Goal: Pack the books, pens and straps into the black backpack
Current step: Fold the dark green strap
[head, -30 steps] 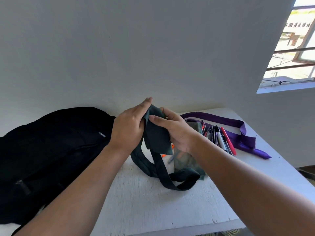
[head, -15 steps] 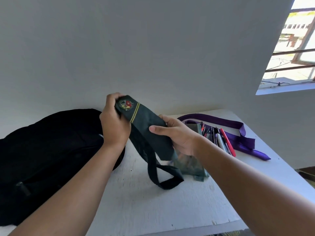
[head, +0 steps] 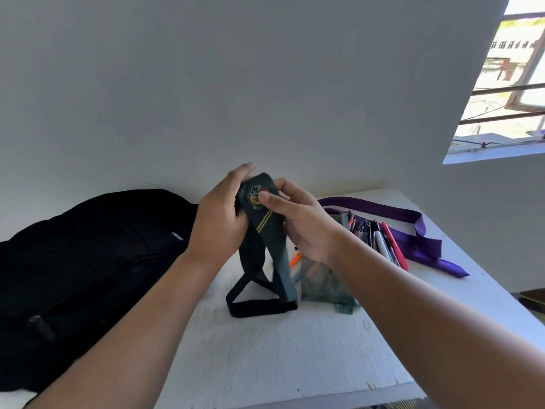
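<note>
A dark green strap [head: 267, 231] with a crest and two yellow stripes near its top is held upright above the table [head: 265, 364], between both hands. Its upper end is gripped by the left hand [head: 219, 219], whose fingers are curled round the strap's left edge from behind, the fingertips showing above the top. The same end is pinched by the right hand [head: 300, 222]: the thumb is pressed onto the crest on the front, and the other fingers are wrapped behind. From the hands the strap hangs down in folded lengths, and its lowest loop is seen resting on the table surface or just above it; contact cannot be told because of blur.

Just right of the hanging strap, a translucent greenish pouch [head: 324, 283] lies on the table, partly hidden by the right wrist. An orange pen [head: 295, 259] is seen between the strap and the pouch. Further right, a bundle of pens [head: 380, 240], among them a red one, is laid side by side. Beyond and beside the pens a purple strap [head: 413, 231] is spread in loose folds, reaching toward the table's right edge.

The black backpack [head: 88, 255] lies on its side at the left of the table, near the left forearm. Whether it is open cannot be told. A pale wall [head: 236, 84] stands behind the table, and a barred window [head: 507, 98] is set at the upper right.
</note>
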A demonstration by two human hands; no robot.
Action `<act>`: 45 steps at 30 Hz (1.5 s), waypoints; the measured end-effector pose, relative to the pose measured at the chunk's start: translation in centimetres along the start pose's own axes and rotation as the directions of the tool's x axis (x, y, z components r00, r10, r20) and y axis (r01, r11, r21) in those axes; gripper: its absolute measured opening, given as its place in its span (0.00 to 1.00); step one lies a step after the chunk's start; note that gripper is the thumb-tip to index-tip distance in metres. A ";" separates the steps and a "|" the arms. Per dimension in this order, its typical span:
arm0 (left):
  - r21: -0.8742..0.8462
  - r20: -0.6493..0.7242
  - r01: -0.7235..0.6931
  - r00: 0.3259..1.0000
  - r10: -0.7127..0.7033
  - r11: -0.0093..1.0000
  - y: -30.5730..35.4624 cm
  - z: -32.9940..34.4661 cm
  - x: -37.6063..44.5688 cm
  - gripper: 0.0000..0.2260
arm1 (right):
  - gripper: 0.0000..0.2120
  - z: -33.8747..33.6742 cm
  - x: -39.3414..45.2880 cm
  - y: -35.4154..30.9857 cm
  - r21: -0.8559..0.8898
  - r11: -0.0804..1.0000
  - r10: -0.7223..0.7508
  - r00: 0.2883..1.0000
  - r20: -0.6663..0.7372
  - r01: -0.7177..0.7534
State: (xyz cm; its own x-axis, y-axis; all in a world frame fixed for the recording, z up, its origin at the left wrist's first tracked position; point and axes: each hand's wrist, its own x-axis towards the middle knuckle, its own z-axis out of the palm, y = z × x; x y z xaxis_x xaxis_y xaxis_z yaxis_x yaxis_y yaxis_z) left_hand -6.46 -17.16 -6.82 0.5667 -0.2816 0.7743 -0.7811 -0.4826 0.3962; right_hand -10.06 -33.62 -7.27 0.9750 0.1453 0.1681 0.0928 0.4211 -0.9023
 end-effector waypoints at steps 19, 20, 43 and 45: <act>-0.235 -0.225 0.180 0.946 -0.234 0.955 1.2 -0.4 2.6 0.20 | 0.08 -0.3 -0.2 0.9 0.012 0.998 0.054 0.997 -0.051 -0.054; -0.204 -0.246 0.125 0.954 -0.174 0.971 1.4 -0.4 2.9 0.22 | 0.08 -0.1 -0.1 0.5 0.011 0.998 0.055 0.998 -0.043 -0.054; -0.321 0.233 0.287 0.948 -0.219 0.902 2.8 -2.1 3.1 0.17 | 0.10 2.0 -0.4 -1.9 -0.108 0.994 -0.010 0.997 -0.077 0.001; -0.349 0.303 0.367 0.915 -0.267 0.862 1.7 -2.6 2.5 0.15 | 0.11 2.3 -0.6 -1.7 -0.050 0.999 -0.013 0.996 -0.083 0.009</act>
State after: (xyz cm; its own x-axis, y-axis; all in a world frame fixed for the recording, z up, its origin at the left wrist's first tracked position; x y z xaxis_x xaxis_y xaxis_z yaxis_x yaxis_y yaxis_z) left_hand -7.04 -16.55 -2.92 0.8063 -0.3804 0.4530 -0.5569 -0.2298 0.7982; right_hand -11.31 -32.36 -4.95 0.9871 0.0646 0.1465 0.1117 0.3771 -0.9194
